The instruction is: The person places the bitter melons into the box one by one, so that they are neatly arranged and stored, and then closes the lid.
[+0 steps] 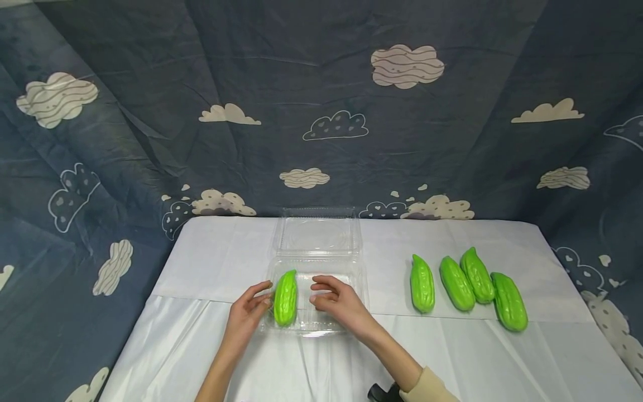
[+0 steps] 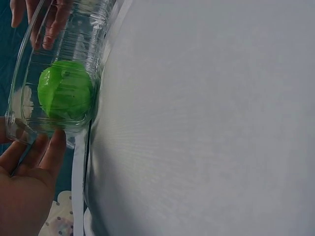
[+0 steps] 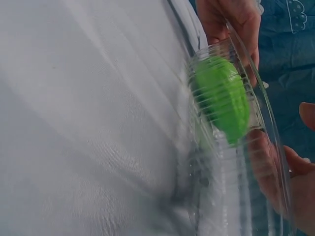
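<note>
Left hand (image 1: 246, 310) at nine o'clock on the clear clamshell tray (image 1: 316, 325), grip unclear; right hand (image 1: 342, 304) loose, empty, toward three. Best keep the bitter melon (image 1: 285, 298) snug toward nine.

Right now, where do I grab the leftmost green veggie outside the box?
Probably take that veggie across its plump middle, coming from above and slightly left. It lies lengthwise away from you, its far tip narrows, and the next veggie sits close on its right.

A gourd (image 1: 285, 301) lies left inside the box (image 1: 321, 322), with four gourds (image 1: 457, 283) right of it.
</note>
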### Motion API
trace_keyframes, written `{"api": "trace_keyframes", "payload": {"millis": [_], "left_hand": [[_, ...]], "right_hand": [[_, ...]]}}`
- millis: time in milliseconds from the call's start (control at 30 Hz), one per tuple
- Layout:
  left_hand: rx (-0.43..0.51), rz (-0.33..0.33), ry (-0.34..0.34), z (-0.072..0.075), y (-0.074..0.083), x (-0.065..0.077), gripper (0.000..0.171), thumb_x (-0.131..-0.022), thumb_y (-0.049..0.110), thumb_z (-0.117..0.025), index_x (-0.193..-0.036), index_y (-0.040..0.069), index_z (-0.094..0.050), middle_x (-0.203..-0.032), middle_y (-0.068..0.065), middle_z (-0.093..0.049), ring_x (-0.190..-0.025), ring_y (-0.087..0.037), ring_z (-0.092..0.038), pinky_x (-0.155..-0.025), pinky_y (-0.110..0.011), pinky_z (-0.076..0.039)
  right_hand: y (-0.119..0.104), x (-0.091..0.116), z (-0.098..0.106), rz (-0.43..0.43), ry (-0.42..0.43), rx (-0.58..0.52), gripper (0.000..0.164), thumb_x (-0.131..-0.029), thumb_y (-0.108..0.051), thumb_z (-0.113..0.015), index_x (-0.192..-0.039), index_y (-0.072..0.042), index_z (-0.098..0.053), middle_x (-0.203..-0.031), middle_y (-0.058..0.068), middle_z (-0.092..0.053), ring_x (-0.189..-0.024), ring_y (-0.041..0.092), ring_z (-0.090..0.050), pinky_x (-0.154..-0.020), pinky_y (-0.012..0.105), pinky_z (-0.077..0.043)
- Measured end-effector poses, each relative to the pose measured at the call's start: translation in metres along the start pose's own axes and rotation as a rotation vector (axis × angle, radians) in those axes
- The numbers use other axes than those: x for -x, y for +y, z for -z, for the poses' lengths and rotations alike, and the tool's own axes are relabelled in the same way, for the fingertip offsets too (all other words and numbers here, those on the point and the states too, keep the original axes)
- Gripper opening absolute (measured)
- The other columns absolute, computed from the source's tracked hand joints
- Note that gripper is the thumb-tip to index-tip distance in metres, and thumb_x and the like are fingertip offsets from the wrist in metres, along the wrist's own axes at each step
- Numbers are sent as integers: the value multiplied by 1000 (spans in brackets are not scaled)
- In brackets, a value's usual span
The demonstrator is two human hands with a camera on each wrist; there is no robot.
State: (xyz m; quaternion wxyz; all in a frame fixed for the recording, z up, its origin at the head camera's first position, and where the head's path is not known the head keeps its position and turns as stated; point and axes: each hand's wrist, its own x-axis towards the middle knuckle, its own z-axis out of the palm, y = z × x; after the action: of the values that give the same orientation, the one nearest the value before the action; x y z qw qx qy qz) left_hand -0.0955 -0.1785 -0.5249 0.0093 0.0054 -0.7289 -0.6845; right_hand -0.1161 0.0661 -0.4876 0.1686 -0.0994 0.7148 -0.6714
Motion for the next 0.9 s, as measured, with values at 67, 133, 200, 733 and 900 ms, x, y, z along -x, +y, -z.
{"api": "trace_keyframes", "payload": {"millis": [67, 133, 200, 733, 900], "left_hand": [[-8, -4, 4, 0, -1, 0, 38, -93, -6, -60, -130, 0, -59, -132, -21, -58, -117, -36, -58, -90, -25, -51], [-8, 2, 9, 0, -1, 0, 37, -93, -6, -60, -130, 1, -60, -132, -19, -58, -116, -35, -59, -89, -25, -51], [-9, 6, 7, 0, -1, 0, 38, -93, -6, -60, -130, 1, -60, -132, -19, -58, -116, -35, -59, -89, -25, -52], [-5, 15, 4, 0, -2, 1, 38, -94, -3, -61, -131, 1, -59, -133, -18, -58, -117, -32, -59, -91, -24, -50], [-1, 21, 5, 0, 0, 2, 37, -94, -3, -60, -131, 2, -59, -133, -18, -58, -117, -31, -59, -91, -24, -50]], "right_hand": [[-1, 4, 3, 12, 0, 30, 53, -93, -17, -68, -139, 2, -49, -129, 23, -57, -109, 24, -63, -87, 31, -53], [-2, 8, 7, 23, 5, 56, 52, -93, -17, -68, -139, 0, -50, -130, 21, -57, -111, 25, -62, -88, 30, -51], [-3, 13, 11, 30, 12, 71, 51, -94, -17, -68, -139, -2, -51, -131, 21, -57, -112, 26, -61, -89, 29, -50], [4, 45, 47, 167, 149, 29, 37, -94, -14, -67, -130, -11, -59, -128, 8, -60, -114, 33, -59, -91, 29, -52], [9, 52, 58, 196, 220, 0, 36, -94, -10, -67, -129, -8, -59, -127, 14, -60, -112, 31, -60, -90, 29, -52]]}}
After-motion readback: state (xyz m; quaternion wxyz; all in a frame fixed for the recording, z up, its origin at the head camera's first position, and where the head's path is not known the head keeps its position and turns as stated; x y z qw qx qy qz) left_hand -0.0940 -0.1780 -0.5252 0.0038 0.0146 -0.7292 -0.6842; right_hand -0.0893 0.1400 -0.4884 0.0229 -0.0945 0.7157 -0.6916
